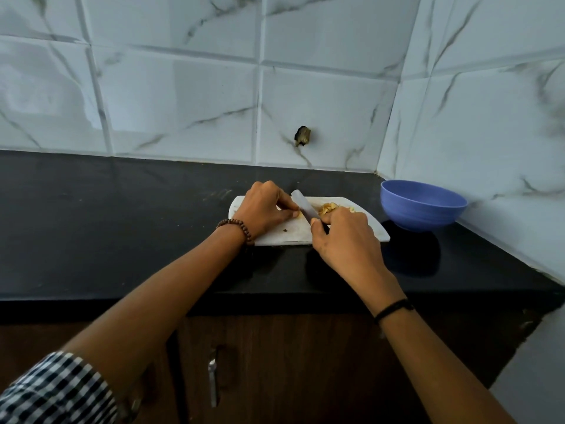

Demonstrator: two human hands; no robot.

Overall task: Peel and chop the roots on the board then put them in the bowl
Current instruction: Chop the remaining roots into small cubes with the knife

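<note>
A white cutting board (284,231) lies on a black counter (122,224), near the corner of a marble-patterned tiled wall (183,87). The left hand (266,206) rests on the board with its fingers curled down, pinching a small pale-yellow piece of root (299,214) against the surface; most of the piece is hidden under the fingertips. The right hand (345,237) is closed around the handle of a knife (305,206), index finger forward along the top. The pale blade slants away from the hand, with its edge touching the board just beside the left fingertips and the root.

Behind the blade, on the far right part of the board, sits a small heap of yellowish cut pieces and peel (328,207) — partly covered by the right knuckles. A dark fleck lies on the bare board near the left wrist.

A blue bowl (425,212) stands on the counter just to the right of the board, apart from it; its inside cannot be seen from this angle.

The left wrist wears a brown bead bracelet (237,224), the right a thin black band (394,309). A checked sleeve (55,390) is pushed up the left arm. A dark broken hole (302,136) shows in the wall tile behind the board, and below the counter a brown cupboard door carries a metal handle (213,374).
</note>
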